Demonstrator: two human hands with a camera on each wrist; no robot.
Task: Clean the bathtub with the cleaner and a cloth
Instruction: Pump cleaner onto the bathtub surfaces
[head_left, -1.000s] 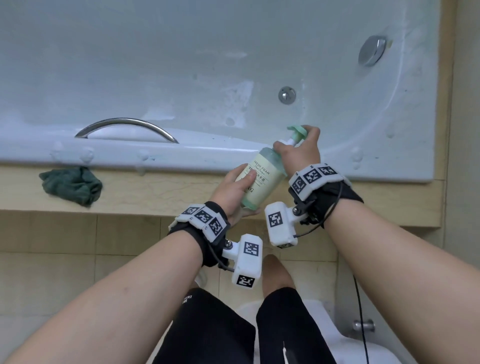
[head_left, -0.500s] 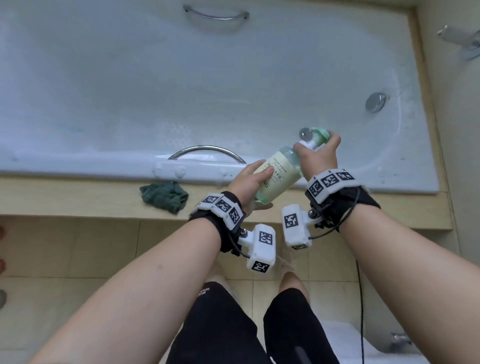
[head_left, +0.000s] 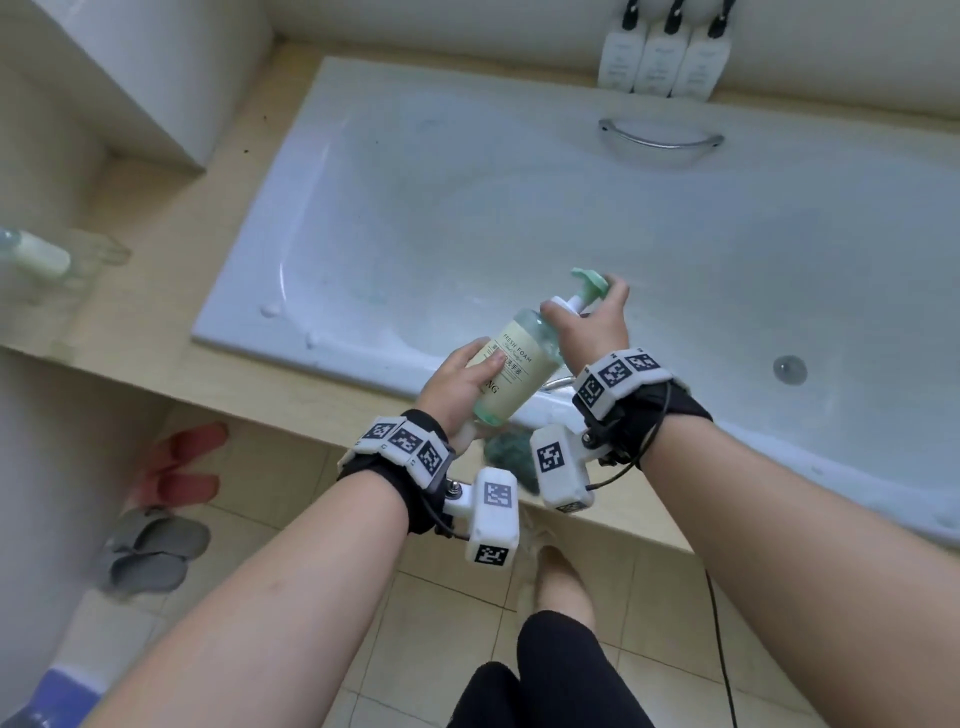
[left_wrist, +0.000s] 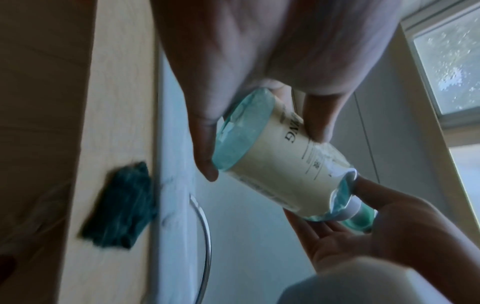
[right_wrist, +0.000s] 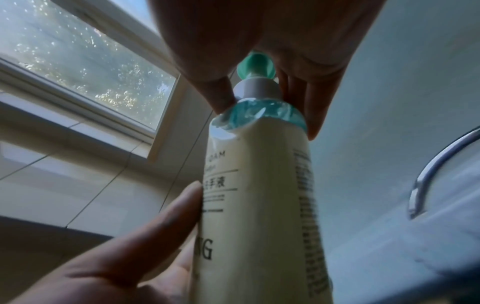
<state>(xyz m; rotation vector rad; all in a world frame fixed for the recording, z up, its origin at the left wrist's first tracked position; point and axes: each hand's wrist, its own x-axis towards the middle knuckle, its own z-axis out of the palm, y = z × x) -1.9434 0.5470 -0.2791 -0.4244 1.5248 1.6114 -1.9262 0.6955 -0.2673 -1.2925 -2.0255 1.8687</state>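
The cleaner bottle (head_left: 519, 364), green-tinted with a cream label and a green pump head (head_left: 589, 280), is tilted over the near rim of the white bathtub (head_left: 519, 208). My left hand (head_left: 460, 384) grips its lower body (left_wrist: 283, 164). My right hand (head_left: 592, 322) holds the neck, fingers over the pump (right_wrist: 255, 65). The dark green cloth (head_left: 506, 452) lies crumpled on the beige ledge below my wrists, partly hidden; in the left wrist view the cloth (left_wrist: 119, 207) sits beside the tub rim.
A chrome grab handle (head_left: 660, 137) is on the far tub wall, another handle (left_wrist: 205, 236) on the near rim. Three white bottles (head_left: 662, 52) stand at the back. The drain (head_left: 789, 369) is at right. Slippers (head_left: 171, 467) lie on the tiled floor at left.
The view has swung left and up, showing the tub's left end and far ledge. Both hands keep their hold on the bottle, which has travelled left along the tub, past the cloth.
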